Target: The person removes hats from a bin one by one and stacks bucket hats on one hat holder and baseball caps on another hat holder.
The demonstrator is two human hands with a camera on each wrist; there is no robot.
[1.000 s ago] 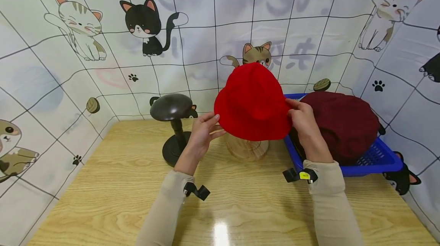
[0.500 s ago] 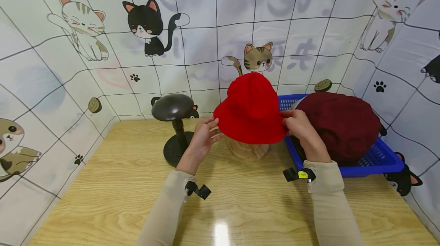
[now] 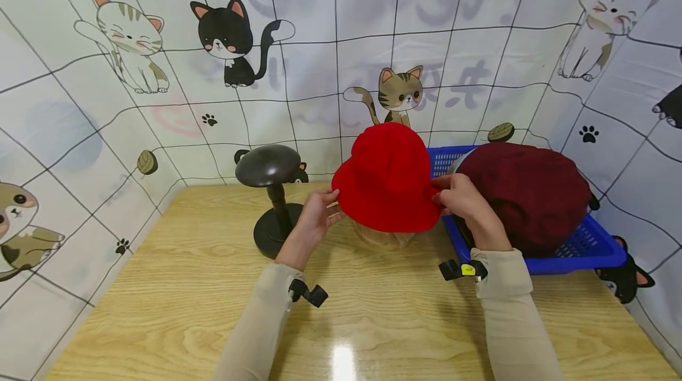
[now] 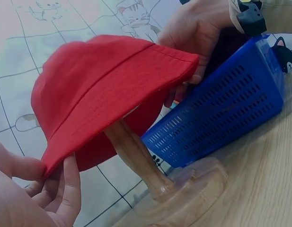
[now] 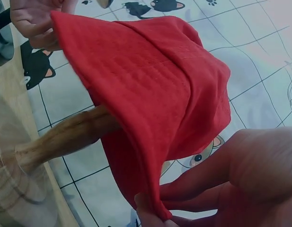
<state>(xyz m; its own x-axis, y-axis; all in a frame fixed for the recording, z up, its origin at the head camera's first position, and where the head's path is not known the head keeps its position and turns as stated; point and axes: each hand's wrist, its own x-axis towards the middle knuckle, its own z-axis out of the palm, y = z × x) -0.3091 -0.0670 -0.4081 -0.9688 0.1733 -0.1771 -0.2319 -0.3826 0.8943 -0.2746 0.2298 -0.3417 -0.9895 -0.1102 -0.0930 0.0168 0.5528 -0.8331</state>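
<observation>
Over the wooden stand [image 3: 385, 240], head view: left hand [image 3: 315, 215] and right hand [image 3: 465, 199] pinch the brim [image 3: 386, 220] of the red hat [image 3: 390, 162]; uneven release could leave it crooked. Left wrist: post [image 4: 138, 158] runs up inside; top contact hidden. Blue basket [image 4: 221, 109] close by right hand, could snag it. Right wrist: black stand [image 5: 3, 46] near left hand.

legible text: none | yellow strap label [image 3: 468, 270]: too small | wall lettering [image 3: 469, 83]: faint

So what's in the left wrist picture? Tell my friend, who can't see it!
A red hat is held by its edge, the left hand on one side and the right hand on the other. A wooden stand reaches up under it. A blue basket is to the right.
</observation>
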